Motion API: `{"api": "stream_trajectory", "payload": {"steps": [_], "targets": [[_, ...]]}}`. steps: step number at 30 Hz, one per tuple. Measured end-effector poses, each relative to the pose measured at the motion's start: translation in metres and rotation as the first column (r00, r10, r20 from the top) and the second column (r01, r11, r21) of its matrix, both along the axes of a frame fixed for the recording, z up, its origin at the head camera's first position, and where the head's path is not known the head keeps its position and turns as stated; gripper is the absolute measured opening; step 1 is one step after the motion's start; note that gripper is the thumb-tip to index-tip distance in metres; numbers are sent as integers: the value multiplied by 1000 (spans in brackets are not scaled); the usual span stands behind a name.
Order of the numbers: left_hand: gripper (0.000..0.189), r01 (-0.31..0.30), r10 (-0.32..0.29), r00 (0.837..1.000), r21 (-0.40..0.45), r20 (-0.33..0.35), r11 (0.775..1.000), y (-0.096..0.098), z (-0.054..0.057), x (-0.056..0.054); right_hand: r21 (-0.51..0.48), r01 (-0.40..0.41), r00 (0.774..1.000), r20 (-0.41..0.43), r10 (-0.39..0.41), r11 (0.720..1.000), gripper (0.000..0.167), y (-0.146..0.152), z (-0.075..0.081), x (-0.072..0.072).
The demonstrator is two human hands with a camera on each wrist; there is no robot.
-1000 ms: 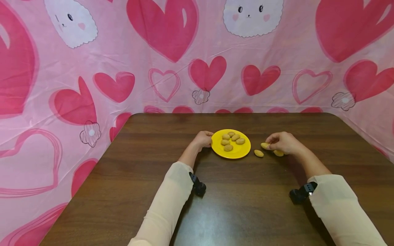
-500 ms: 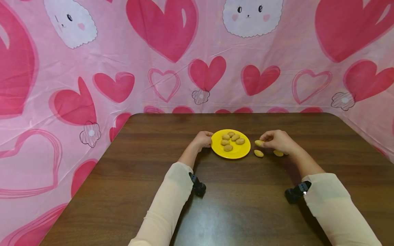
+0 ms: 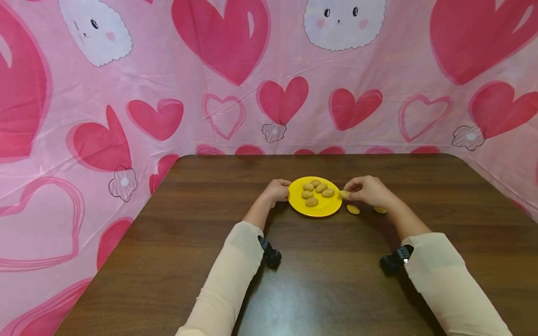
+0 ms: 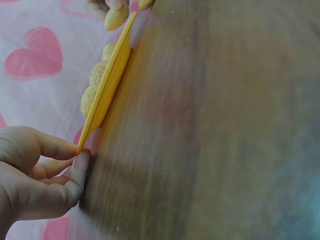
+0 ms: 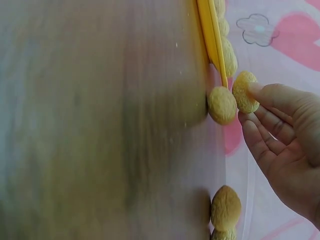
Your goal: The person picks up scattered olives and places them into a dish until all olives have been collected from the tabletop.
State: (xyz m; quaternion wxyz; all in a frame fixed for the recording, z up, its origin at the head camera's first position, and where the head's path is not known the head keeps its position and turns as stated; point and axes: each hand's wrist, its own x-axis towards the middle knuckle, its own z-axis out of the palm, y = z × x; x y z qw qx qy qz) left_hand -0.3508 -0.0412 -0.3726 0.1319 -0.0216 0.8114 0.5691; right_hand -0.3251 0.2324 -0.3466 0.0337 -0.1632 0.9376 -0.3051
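Wall: pink cloth [image 3: 290,58], lt. creased, w/ red hearts [image 3: 283,99], outline flowers [image 3: 274,132] & white cartoon heads [image 3: 344,37]. Table [image 3: 328,252]: dk. brn. wood-grain, rounded far corners, far edge nr. cloth from where I stand; pale sheen [image 3: 287,294], nr. side.

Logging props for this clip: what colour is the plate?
Yellow; the plate shows best in the head view.

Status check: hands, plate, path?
Left hand gripping yellow plate. Right hand pinching a nut above the table, near the plate's right rim. Nothing visibly blocking.
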Motion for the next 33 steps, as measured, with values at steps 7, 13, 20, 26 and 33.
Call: {"api": "stream_trajectory", "payload": {"steps": [7, 13, 20, 26, 33], "targets": [[39, 4, -4, 1000, 2, -2, 1000, 0, 0, 0, -22, -9, 999, 32, 9, 1000, 24, -10, 0, -2], [41, 6, -6, 1000, 5, 2, 1000, 0, 0, -1, -19, -40, 999, 23, 40, 999, 24, -19, -2, -4], [40, 3, -3, 1000, 1, 1, 1000, 0, 0, -1, -2, -55, 997, 56, 55, 999, 21, -30, -3, -8], [40, 9, -9, 1000, -9, -1, 1000, -1, 1, 1, 5, -58, 997, 60, 57, 998, 22, -38, -4, -11], [38, -6, 6, 1000, 8, 7, 1000, 0, 1, 0, 21, -60, 997, 49, 59, 998, 21, -44, -6, -16]]}}
